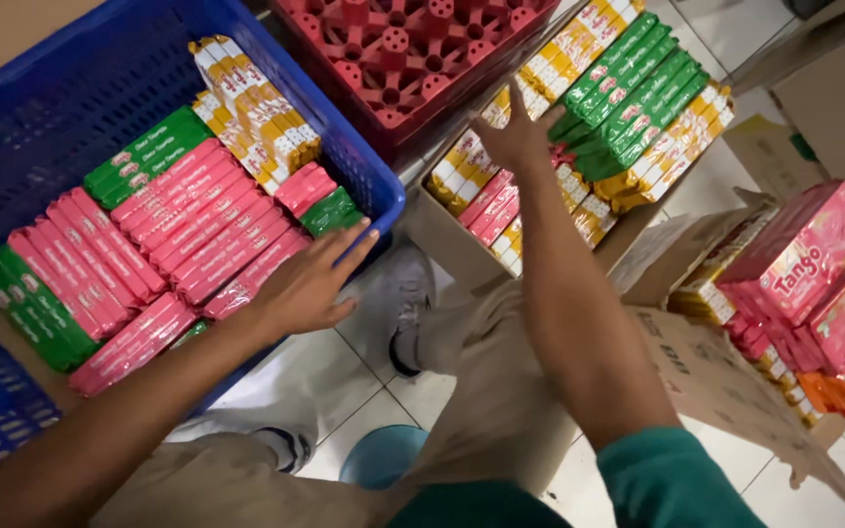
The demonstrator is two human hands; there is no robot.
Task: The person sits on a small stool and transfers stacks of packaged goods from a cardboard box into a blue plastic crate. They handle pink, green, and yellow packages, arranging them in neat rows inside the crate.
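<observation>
My left hand (310,282) rests with spread fingers on the near rim of a blue plastic basket (70,108), touching the pink snack packs (198,230) lined up inside. Green packs (144,154) and yellow packs (251,112) lie beside them in the basket. My right hand (518,132) reaches forward, fingers apart, into a cardboard box (442,235) that holds pink, yellow and green packs (638,93). It touches the packs near the box's middle; whether it grips one is hidden.
A red plastic crate (393,49) stands upside down behind the basket. At the right, a second open carton (726,381) holds larger pink packages (804,249). My knees and shoes are on white floor tiles, with a blue bucket (383,455) below.
</observation>
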